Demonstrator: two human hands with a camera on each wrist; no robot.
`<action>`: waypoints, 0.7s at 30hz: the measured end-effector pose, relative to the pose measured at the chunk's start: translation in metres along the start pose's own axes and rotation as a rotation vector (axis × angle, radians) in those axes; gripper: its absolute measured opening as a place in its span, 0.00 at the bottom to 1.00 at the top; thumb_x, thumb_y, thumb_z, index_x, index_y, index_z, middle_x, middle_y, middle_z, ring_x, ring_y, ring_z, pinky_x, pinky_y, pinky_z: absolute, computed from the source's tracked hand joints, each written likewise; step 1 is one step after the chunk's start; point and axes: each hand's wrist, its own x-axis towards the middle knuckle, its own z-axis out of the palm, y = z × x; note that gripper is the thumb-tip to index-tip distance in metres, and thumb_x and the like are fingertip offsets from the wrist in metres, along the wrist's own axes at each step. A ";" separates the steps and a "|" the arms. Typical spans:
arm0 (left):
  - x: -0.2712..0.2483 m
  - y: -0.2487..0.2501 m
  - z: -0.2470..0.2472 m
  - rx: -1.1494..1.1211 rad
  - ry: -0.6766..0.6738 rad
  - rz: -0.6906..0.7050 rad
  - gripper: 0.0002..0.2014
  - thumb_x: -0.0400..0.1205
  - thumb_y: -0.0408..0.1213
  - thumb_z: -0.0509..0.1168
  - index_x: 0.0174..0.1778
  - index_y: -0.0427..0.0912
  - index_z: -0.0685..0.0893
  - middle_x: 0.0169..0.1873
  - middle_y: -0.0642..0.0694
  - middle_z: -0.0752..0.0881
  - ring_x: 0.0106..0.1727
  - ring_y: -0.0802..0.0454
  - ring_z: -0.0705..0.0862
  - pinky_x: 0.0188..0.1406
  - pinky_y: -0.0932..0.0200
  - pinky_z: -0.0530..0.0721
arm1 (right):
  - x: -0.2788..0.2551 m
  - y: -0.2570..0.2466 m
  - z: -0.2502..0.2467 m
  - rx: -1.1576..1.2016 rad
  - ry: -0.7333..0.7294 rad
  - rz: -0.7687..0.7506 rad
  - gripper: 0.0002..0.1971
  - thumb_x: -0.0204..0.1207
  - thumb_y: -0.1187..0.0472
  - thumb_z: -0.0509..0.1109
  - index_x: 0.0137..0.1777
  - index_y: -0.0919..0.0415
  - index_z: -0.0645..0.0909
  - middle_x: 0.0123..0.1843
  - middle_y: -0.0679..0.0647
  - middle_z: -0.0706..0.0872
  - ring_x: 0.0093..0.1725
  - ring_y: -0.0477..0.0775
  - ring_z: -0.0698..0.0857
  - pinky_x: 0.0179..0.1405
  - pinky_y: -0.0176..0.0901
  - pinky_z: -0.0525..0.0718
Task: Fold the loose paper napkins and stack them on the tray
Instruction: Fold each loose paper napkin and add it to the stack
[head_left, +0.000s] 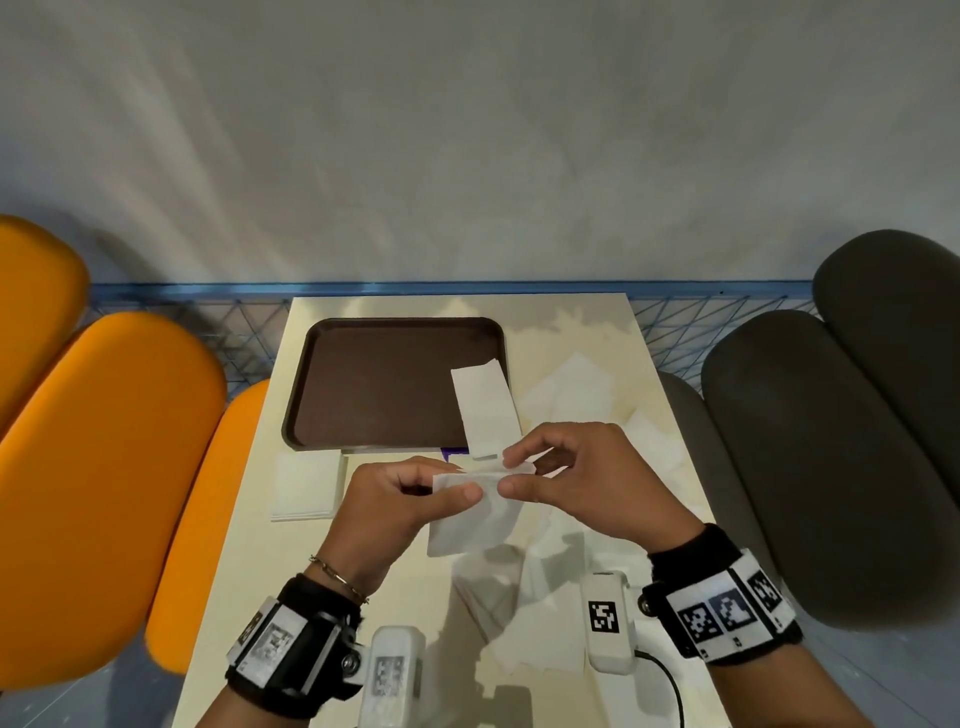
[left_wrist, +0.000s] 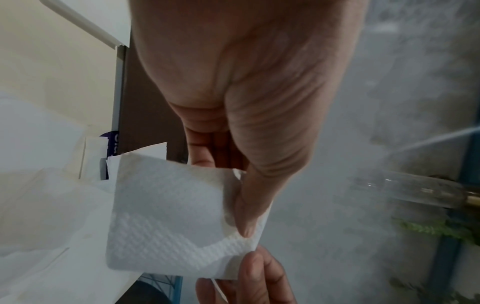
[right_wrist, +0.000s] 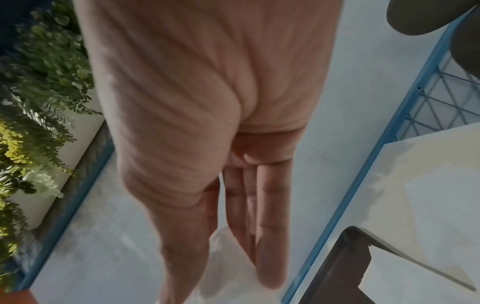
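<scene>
**White paper napkin pinched between both hands above the table**

White and embossed, the napkin (head_left: 475, 512) hangs in the air over the cream table (head_left: 395, 582), just in front of the brown tray (head_left: 374, 379). The left hand (head_left: 387, 512) pinches its upper edge between thumb and curled fingers; the right hand (head_left: 576, 480) pinches the same edge beside it, thumb against fingertips, the two thumbs almost touching. The left wrist view shows the left thumb (left_wrist: 255, 193) pressed flat on the sheet. One folded napkin (head_left: 485, 410) lies on the tray's right side, its near end overhanging the rim. Loose napkins (head_left: 576, 395) lie spread on the table to the right, and a flat stack (head_left: 306, 486) sits left of the hands
</scene>
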 end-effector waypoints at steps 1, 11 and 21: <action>0.000 0.001 0.000 -0.004 -0.001 -0.003 0.11 0.67 0.35 0.84 0.41 0.33 0.96 0.45 0.41 0.95 0.45 0.48 0.93 0.51 0.53 0.92 | 0.001 0.000 0.001 -0.010 -0.010 -0.005 0.09 0.70 0.49 0.89 0.47 0.44 0.94 0.53 0.36 0.95 0.48 0.41 0.93 0.56 0.46 0.92; 0.000 -0.002 -0.004 -0.075 0.088 -0.034 0.11 0.68 0.35 0.83 0.43 0.36 0.97 0.47 0.40 0.96 0.47 0.48 0.94 0.47 0.59 0.90 | 0.008 -0.004 0.001 0.000 -0.005 0.000 0.05 0.72 0.55 0.88 0.42 0.52 0.96 0.40 0.42 0.96 0.44 0.44 0.94 0.56 0.50 0.93; -0.006 0.001 -0.003 -0.119 0.194 0.042 0.09 0.70 0.35 0.82 0.45 0.42 0.97 0.46 0.42 0.96 0.46 0.52 0.94 0.47 0.61 0.91 | 0.013 -0.009 -0.001 -0.049 -0.089 -0.106 0.07 0.72 0.52 0.88 0.46 0.49 0.95 0.58 0.36 0.93 0.56 0.40 0.92 0.52 0.42 0.92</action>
